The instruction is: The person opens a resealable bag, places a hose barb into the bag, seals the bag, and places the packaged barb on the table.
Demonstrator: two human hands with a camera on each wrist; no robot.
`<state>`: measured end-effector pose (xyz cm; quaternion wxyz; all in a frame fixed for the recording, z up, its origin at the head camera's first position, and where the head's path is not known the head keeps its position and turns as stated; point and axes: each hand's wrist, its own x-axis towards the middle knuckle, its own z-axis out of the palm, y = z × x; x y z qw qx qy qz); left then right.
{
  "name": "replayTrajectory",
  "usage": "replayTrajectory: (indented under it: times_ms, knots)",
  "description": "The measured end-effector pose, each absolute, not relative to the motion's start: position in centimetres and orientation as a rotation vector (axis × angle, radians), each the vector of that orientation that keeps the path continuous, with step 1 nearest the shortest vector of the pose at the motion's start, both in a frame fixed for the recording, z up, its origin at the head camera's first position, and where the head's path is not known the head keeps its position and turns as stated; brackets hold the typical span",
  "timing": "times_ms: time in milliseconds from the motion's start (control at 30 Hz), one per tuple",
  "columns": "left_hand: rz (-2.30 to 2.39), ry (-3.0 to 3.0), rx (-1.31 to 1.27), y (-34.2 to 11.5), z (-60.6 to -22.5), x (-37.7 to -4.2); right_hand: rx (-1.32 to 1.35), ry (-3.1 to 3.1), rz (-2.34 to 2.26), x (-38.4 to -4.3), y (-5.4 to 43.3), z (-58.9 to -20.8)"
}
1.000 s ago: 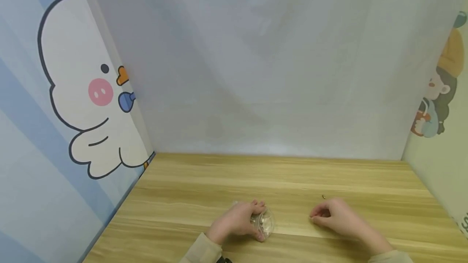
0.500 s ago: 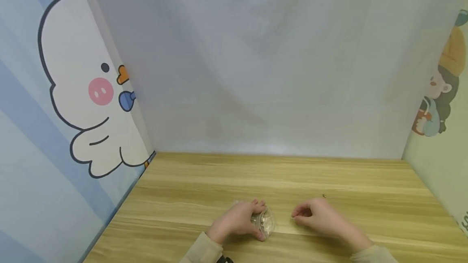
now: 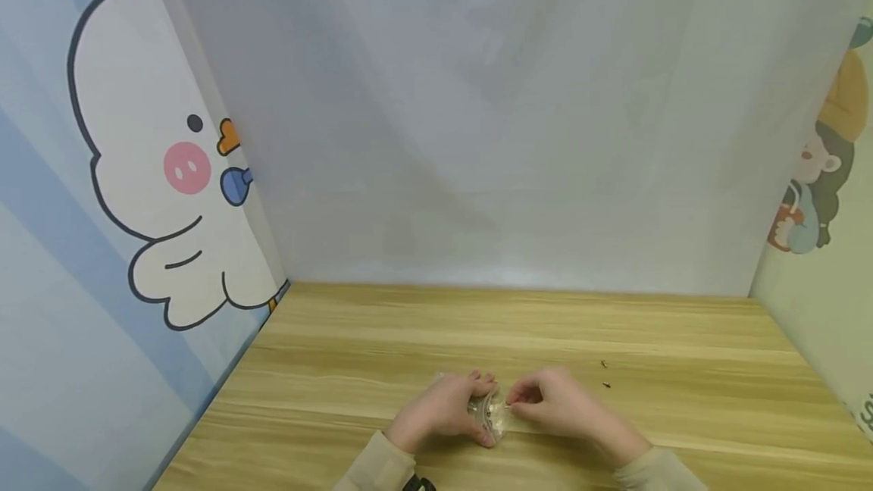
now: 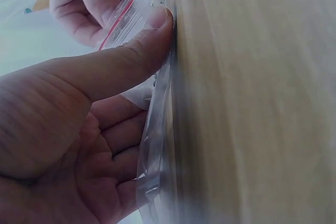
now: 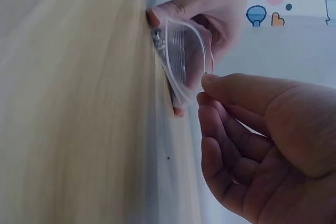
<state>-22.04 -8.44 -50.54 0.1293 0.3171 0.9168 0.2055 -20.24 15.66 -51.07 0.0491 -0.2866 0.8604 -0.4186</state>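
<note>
My left hand (image 3: pixel 442 409) grips a clear zip-lock bag (image 3: pixel 499 417) against the table, thumb and fingers spread around its sides. The bag's mouth gapes toward the right, and small metal screws (image 5: pixel 159 40) lie inside it in the right wrist view. At that mouth, my right hand (image 3: pixel 562 404) pinches a tiny metal screw (image 3: pixel 508 406) between thumb and index finger; most of it is hidden by the fingertips. A red seal line (image 4: pixel 118 22) runs along the bag's edge in the left wrist view.
Two loose screws, a farther one (image 3: pixel 604 364) and a nearer one (image 3: pixel 606 385), lie on the wooden table (image 3: pixel 382 324) beyond my right hand. A grey curtain (image 3: pixel 518 135) hangs behind the table, with printed panels on both sides.
My right hand has moved left across the table, carrying the tiny screw up to the bag's mouth. This uncovers a second loose screw. The left hand and bag stay put.
</note>
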Motion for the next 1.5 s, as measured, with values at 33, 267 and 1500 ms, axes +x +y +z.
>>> replayTrajectory:
  times_ms: [33,267,1500]
  knots:
    - [0.595,2.667,0.923,-8.4,-50.6,-22.1,-0.871,2.619,-1.277,-20.3,15.5,-51.1]
    - [0.598,2.674,0.947,-8.4,-50.4,-22.1,-0.857,2.618,-1.302,-20.3,14.6,-51.2]
    - [0.613,2.653,0.916,-8.4,-50.6,-22.1,-0.852,2.675,-1.315,-20.1,14.1,-51.4]
